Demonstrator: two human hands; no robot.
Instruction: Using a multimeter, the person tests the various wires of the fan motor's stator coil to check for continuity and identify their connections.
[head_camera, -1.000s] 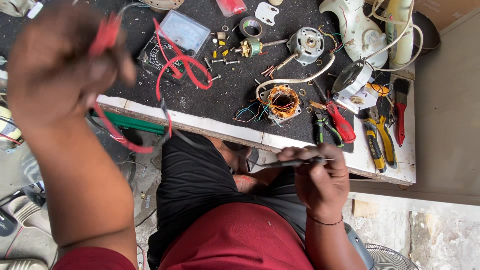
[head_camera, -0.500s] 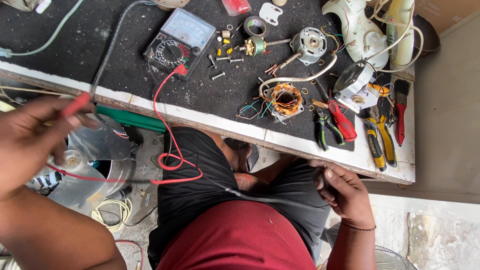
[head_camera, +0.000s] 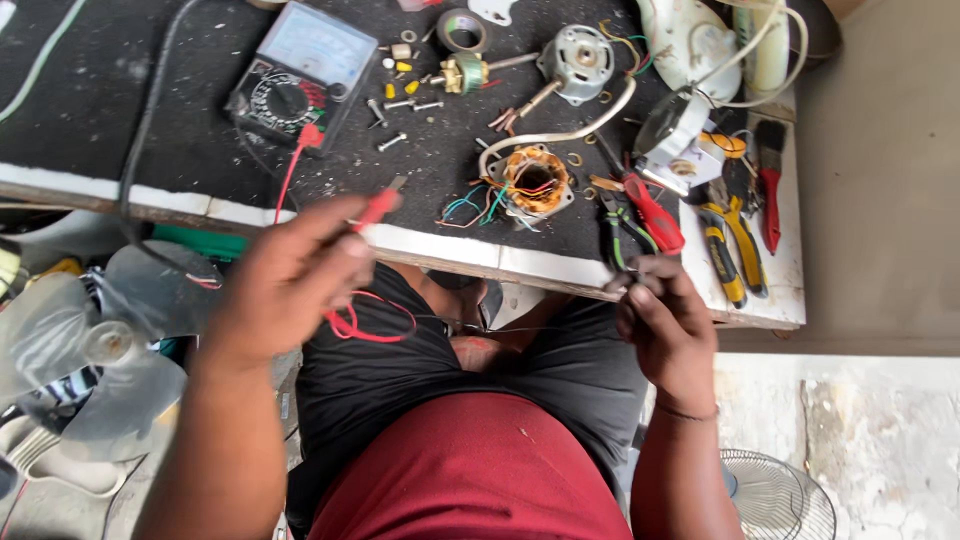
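At the workbench edge, the left hand grips a red multimeter probe, its lead looping below; the right hand pinches a thin dark probe. Beyond lie the multimeter and copper-wound stator.

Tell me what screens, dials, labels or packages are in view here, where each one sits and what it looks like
Analog multimeter: top left of the dark bench mat, tilted; black rectangular case, pale meter window above a round selector dial, red lead plugged in at its lower edge.
No packages or signs show; any labels are too small to make out.
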